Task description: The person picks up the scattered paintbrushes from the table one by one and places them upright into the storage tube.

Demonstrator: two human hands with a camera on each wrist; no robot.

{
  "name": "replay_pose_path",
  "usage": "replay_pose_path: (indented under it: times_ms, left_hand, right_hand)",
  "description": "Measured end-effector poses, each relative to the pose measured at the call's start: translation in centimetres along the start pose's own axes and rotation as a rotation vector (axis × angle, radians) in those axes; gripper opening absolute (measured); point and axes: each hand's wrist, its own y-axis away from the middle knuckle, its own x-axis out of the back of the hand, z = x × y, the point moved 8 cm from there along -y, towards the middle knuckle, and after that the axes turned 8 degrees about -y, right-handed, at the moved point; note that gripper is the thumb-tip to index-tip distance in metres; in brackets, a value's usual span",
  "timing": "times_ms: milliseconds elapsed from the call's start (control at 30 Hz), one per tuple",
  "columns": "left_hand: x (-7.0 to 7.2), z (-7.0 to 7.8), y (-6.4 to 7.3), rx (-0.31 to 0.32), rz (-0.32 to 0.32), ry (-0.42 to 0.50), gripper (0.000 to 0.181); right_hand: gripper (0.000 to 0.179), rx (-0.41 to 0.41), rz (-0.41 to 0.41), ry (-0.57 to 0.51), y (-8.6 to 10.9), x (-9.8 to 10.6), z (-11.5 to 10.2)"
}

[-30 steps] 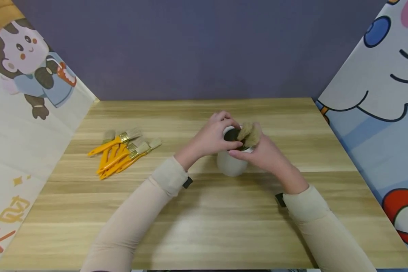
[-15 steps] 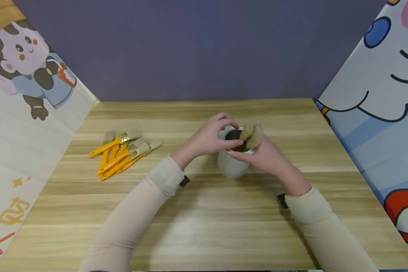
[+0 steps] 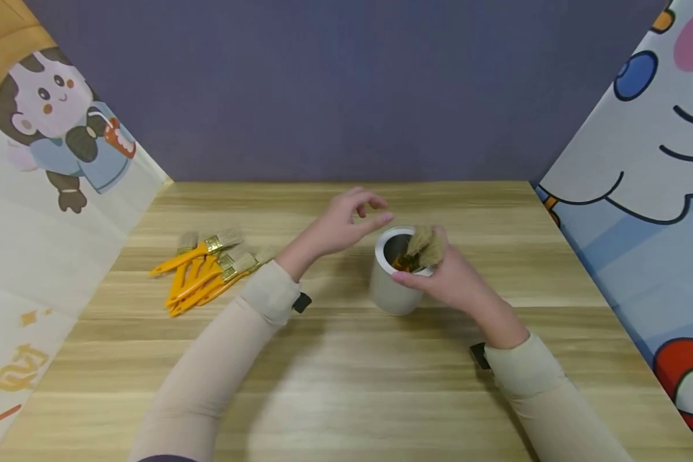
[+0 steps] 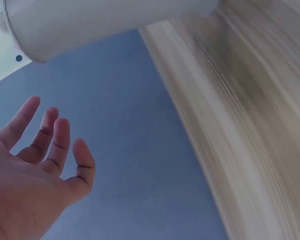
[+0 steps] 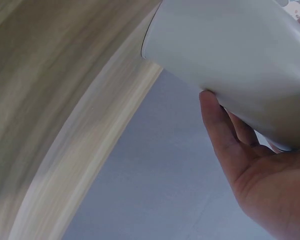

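A white cylindrical canister (image 3: 394, 292) stands upright on the table, with paintbrushes in it whose tan bristles (image 3: 423, 247) stick up over the right side of its rim. My right hand (image 3: 457, 277) grips the canister from the right, thumb at the near rim; in the right wrist view its fingers (image 5: 215, 117) lie against the white wall (image 5: 230, 55). To the left of the canister, my left hand (image 3: 343, 223) is in the air, holding nothing. The left wrist view shows its fingers (image 4: 60, 137) loosely bent, apart from the canister (image 4: 100, 20).
Several paintbrushes (image 3: 199, 276) with yellow handles lie in a loose pile on the left of the wooden table (image 3: 346, 385). A purple-grey panel (image 3: 346, 90) rises behind the table. Printed cartoon panels flank it on the left (image 3: 52, 224) and right (image 3: 629, 256).
My left hand has drawn away from the canister's rim, back to the left. My right hand keeps its hold on the canister. The head view has shifted slightly.
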Motion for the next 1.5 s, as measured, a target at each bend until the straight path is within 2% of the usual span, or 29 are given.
replay_pose_path:
  times_ms: [67,167,300,467,633,733,800,933,1033,1167,1367,1500]
  left_hand:
    - [0.2,-0.9,0.6,0.022,-0.016,-0.036,0.046]
    - [1.3,-3.3,2.2,0.093,-0.039,-0.072,0.048]
    - [4.1,-7.4,5.0,0.212,-0.073,-0.109,0.048]
    - [8.0,-12.0,9.0,0.313,-0.124,-0.25,0.047]
    - [11.0,-16.4,12.9,0.422,-0.176,-0.353,0.053]
    - [11.8,-18.9,14.9,0.502,-0.234,-0.383,0.055]
    - [11.8,-20.1,15.7,0.536,-0.269,-0.397,0.057]
    - [11.2,-21.8,16.3,0.531,-0.305,-0.452,0.058]
    - [11.1,-22.2,16.3,0.534,-0.292,-0.519,0.059]
    - [11.1,-22.7,16.5,0.571,-0.273,-0.582,0.058]
    - [10.5,-23.7,17.1,0.609,-0.263,-0.588,0.049]
    - [10.9,-23.9,17.2,0.616,-0.238,-0.581,0.051]
  right_hand:
    - [0.1,-0.013,-0.006,-0.008,0.2,0.0,0.3]
    - [0.101,-0.033,-0.01,-0.008,0.3,0.0,0.7]
    - [0.102,-0.042,0.003,0.006,0.2,0.1,0.9]
    - [0.103,-0.039,0.009,-0.003,0.0,0.1,0.6]
    - [0.102,-0.04,0.005,-0.026,0.1,0.1,0.3]
    - [0.099,-0.031,0.012,-0.03,0.0,0.1,0.3]
    - [0.098,-0.026,0.015,-0.027,0.0,0.2,0.2]
    - [0.098,-0.024,0.017,-0.014,0.0,0.1,0.3]
    - [0.099,-0.023,0.022,-0.011,0.0,0.1,0.3]
    - [0.098,-0.034,0.024,-0.008,0.5,0.1,0.4]
    - [0.099,-0.04,0.029,-0.008,0.7,0.0,0.6]
    - [0.1,-0.039,0.031,0.007,0.3,0.1,0.5]
